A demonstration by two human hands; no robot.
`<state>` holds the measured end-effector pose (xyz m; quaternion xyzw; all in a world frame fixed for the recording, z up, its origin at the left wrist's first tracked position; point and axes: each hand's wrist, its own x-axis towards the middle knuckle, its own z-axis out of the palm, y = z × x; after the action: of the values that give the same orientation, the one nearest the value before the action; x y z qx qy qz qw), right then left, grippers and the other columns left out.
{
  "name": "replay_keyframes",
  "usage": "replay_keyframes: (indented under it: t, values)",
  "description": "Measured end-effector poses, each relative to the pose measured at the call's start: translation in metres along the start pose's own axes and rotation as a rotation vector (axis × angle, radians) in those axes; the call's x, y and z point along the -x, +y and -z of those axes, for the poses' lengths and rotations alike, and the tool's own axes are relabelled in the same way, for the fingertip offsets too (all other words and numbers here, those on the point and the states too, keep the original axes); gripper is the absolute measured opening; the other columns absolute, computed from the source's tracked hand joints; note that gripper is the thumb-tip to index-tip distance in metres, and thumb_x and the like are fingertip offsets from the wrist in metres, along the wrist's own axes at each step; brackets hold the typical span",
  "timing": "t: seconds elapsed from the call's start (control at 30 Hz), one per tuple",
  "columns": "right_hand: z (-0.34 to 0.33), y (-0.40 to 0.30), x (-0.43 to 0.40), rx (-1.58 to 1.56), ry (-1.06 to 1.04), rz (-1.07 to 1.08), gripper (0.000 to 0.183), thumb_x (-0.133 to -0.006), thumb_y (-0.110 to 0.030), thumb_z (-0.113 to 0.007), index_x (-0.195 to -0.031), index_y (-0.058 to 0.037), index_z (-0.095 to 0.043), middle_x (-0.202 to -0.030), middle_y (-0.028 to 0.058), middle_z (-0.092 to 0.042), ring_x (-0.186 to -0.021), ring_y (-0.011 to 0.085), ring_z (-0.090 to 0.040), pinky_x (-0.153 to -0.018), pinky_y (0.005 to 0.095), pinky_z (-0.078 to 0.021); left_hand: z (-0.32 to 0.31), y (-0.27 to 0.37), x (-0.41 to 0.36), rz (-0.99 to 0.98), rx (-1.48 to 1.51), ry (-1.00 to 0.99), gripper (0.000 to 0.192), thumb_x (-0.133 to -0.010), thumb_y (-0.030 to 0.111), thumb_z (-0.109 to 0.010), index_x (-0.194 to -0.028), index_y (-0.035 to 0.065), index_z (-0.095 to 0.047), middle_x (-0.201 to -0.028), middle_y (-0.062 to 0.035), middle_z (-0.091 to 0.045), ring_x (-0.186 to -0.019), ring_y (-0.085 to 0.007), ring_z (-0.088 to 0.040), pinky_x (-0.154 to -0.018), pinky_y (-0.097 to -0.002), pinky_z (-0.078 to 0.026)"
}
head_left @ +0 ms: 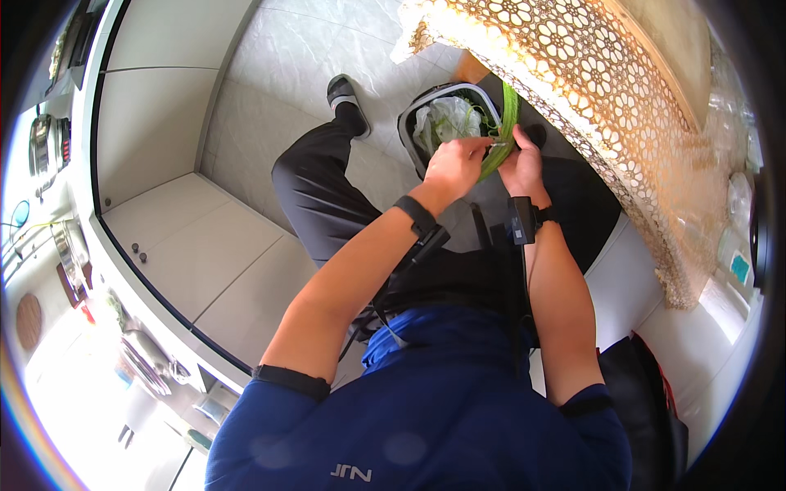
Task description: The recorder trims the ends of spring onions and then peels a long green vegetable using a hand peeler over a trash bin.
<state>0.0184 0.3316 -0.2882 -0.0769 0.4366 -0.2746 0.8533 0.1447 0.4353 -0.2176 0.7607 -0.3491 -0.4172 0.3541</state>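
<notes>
A long, curved green vegetable (pixel 510 110), with lighter green streaks along it, slants over the right rim of a dark waste bin (pixel 408 142). My right hand (pixel 524 161) grips it from the right side. Pinched in my left hand (pixel 455 161) is a small tool (pixel 498 144) with a metal end, which lies against the vegetable's skin; its handle is hidden by my fingers. Inside the bin are a translucent plastic bag (pixel 447 116) and thin green peelings (pixel 471 115).
On the right hangs a tablecloth (pixel 565 37) with a flower pattern, close to my right hand. White cabinets (pixel 166 116) stand at the left, under a worktop with kitchenware. My slippered foot (pixel 349 101) rests on grey floor tiles (pixel 288 55) left of the bin.
</notes>
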Motion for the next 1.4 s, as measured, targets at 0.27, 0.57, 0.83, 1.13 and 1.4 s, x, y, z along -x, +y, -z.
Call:
replay_keyframes:
  t: [0.27,0.57,0.83,1.13,1.4]
  values:
    - [0.019,-0.003,-0.012,0.122,0.074,0.100,0.019,-0.101,-0.022,-0.056,-0.111,-0.0056,-0.060,-0.094,0.0039,-0.062,-0.084,0.0166,-0.059,-0.079,0.0315,-0.0475,0.022,-0.013,0.043,0.049,-0.036,-0.131,0.026,-0.096,0.017,-0.056,-0.118,0.0103,-0.069,-0.100,-0.0188,-0.071,-0.092,-0.0353,-0.068,-0.082,-0.0379,-0.053]
    - [0.001,-0.014,-0.002,0.193,0.025,0.001,0.013,-0.098,-0.021,-0.059,-0.105,-0.0100,-0.061,-0.083,0.0008,-0.059,-0.071,0.0165,-0.058,-0.065,0.0318,-0.0492,0.024,-0.001,0.018,0.059,0.092,0.024,0.027,-0.098,0.018,-0.055,-0.119,0.0077,-0.068,-0.099,-0.0218,-0.070,-0.093,-0.0347,-0.069,-0.082,-0.0381,-0.053]
    - [-0.013,-0.002,0.012,-0.010,0.037,-0.095,0.017,-0.101,-0.023,-0.051,-0.102,-0.0085,-0.060,-0.086,0.0043,-0.063,-0.071,0.0191,-0.059,-0.066,0.0336,-0.0488,-0.013,0.006,-0.020,0.043,0.084,0.065,0.031,-0.095,0.020,-0.052,-0.117,0.0055,-0.068,-0.099,-0.0237,-0.069,-0.096,-0.0405,-0.067,-0.086,-0.0428,-0.052]
    - [0.009,0.000,-0.006,0.037,-0.020,-0.035,0.021,-0.103,-0.026,-0.051,-0.102,-0.0080,-0.060,-0.085,0.0042,-0.061,-0.071,0.0179,-0.058,-0.066,0.0325,-0.0478,-0.002,0.010,0.008,0.070,0.049,-0.039,0.029,-0.096,0.019,-0.053,-0.118,0.0106,-0.069,-0.101,-0.0212,-0.070,-0.096,-0.0391,-0.067,-0.085,-0.0411,-0.053]
    - [0.026,-0.010,-0.033,0.171,0.163,0.099,0.021,-0.101,-0.027,-0.058,-0.106,-0.0075,-0.061,-0.087,0.0051,-0.061,-0.071,0.0191,-0.058,-0.062,0.0372,-0.0504,0.009,-0.006,0.042,-0.045,-0.052,-0.082,0.026,-0.096,0.016,-0.055,-0.118,0.0120,-0.068,-0.102,-0.0170,-0.071,-0.096,-0.0360,-0.067,-0.084,-0.0401,-0.053]
